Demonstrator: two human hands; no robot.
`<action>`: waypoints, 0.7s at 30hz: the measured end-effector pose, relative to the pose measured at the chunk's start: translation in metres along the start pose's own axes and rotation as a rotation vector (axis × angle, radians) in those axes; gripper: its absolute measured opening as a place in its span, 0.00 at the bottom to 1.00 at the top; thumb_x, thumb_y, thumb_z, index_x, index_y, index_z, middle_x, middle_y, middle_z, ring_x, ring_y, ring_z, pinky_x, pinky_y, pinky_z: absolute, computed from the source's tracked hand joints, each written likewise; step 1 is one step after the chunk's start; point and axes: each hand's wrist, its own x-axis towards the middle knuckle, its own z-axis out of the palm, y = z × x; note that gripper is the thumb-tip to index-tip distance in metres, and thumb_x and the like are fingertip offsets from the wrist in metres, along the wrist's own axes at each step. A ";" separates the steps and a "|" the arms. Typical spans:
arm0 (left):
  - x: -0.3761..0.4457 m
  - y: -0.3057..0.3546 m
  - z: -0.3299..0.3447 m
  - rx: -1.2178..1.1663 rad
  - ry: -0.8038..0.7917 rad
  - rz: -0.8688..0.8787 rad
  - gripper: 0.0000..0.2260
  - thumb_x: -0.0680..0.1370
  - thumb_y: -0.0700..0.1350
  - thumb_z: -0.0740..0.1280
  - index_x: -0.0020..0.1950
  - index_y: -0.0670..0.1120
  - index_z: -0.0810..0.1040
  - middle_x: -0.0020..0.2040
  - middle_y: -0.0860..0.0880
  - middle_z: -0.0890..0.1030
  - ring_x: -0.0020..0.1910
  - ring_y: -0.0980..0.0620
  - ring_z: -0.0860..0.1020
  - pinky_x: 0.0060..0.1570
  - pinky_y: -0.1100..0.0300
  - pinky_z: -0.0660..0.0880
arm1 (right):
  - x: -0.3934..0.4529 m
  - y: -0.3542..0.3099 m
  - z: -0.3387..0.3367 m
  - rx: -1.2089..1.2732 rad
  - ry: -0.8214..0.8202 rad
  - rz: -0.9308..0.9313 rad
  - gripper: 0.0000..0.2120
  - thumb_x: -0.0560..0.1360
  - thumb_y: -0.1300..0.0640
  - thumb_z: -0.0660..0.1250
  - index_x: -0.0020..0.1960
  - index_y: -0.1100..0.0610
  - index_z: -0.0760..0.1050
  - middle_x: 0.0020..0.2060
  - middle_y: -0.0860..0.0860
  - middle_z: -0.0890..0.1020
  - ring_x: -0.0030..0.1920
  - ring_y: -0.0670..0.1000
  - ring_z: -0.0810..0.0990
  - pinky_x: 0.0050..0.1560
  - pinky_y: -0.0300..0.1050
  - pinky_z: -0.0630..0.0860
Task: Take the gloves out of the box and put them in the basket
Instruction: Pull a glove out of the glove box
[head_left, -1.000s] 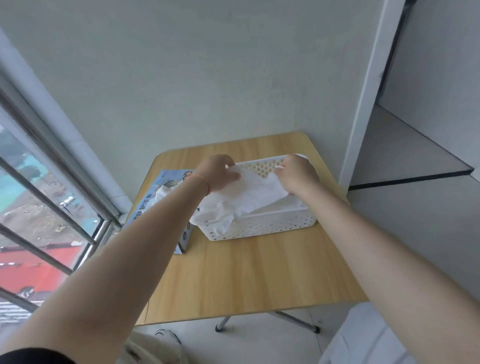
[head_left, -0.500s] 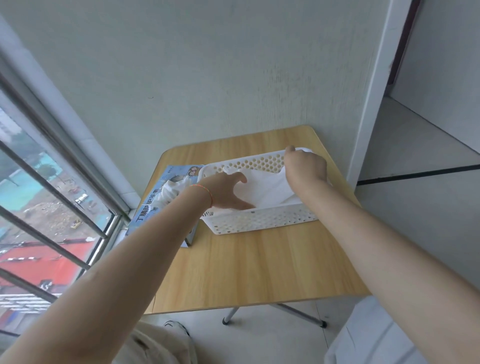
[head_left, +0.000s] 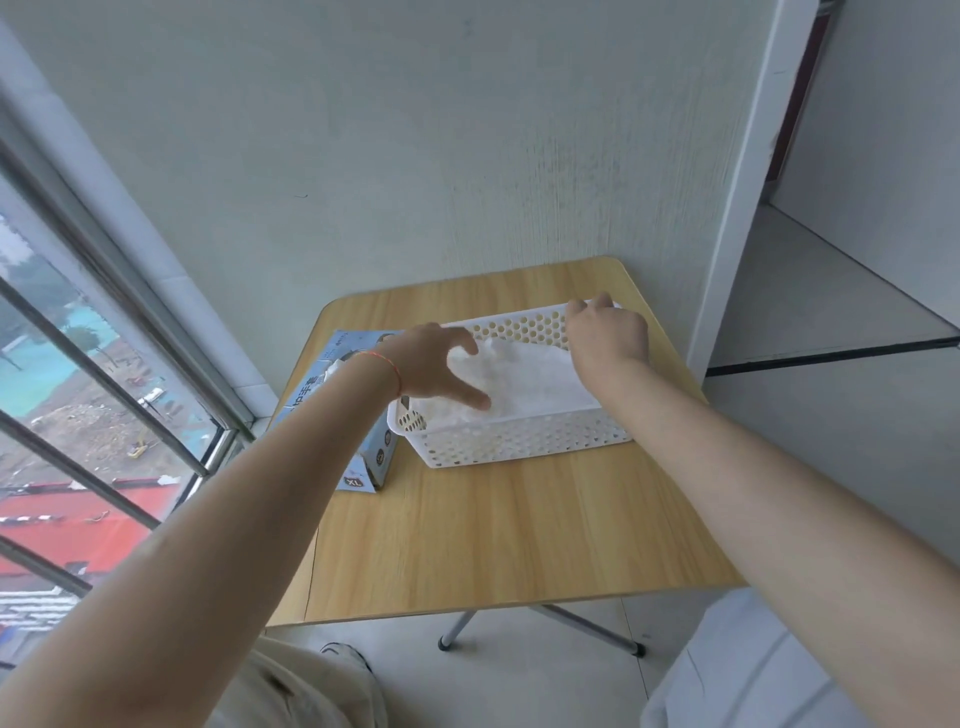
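A white perforated basket (head_left: 519, 441) stands on the far half of the wooden table (head_left: 493, 535). White gloves (head_left: 524, 379) lie spread inside it. My left hand (head_left: 436, 364) hovers over the basket's left end with fingers spread, its thumb tip touching the gloves. My right hand (head_left: 608, 332) is at the basket's far right corner, on the gloves' edge; its fingers are hidden behind the back of the hand. A light blue glove box (head_left: 358, 457) lies just left of the basket, and my left forearm covers most of its top.
The table stands in a corner, with a grey wall behind it and a barred window (head_left: 104, 364) to the left. A white door frame (head_left: 743, 208) and an open doorway are on the right. Metal table legs (head_left: 587, 629) show below the front edge.
The glove I held up with both hands has come down flat into the basket. My left hand let go of it and spread its fingers. My right hand stayed at the far right corner.
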 end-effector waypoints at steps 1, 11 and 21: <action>0.001 0.000 0.005 0.088 -0.080 -0.020 0.36 0.67 0.64 0.75 0.72 0.58 0.67 0.62 0.50 0.73 0.57 0.48 0.76 0.58 0.50 0.76 | 0.001 -0.003 -0.002 0.014 0.030 0.000 0.24 0.69 0.67 0.68 0.63 0.61 0.66 0.53 0.56 0.74 0.29 0.47 0.67 0.24 0.41 0.56; -0.032 -0.058 -0.009 -0.375 0.556 -0.144 0.04 0.77 0.47 0.67 0.44 0.53 0.80 0.38 0.52 0.79 0.37 0.51 0.77 0.36 0.62 0.70 | 0.005 -0.090 -0.036 0.640 0.087 -0.321 0.05 0.77 0.59 0.59 0.47 0.56 0.73 0.45 0.51 0.77 0.44 0.54 0.76 0.42 0.49 0.75; -0.058 -0.136 0.029 -0.362 0.275 -0.275 0.25 0.75 0.51 0.71 0.70 0.50 0.71 0.67 0.47 0.72 0.57 0.48 0.74 0.50 0.59 0.71 | 0.009 -0.184 -0.046 0.693 -0.098 -0.457 0.12 0.77 0.53 0.64 0.60 0.53 0.74 0.57 0.51 0.76 0.57 0.54 0.75 0.57 0.49 0.74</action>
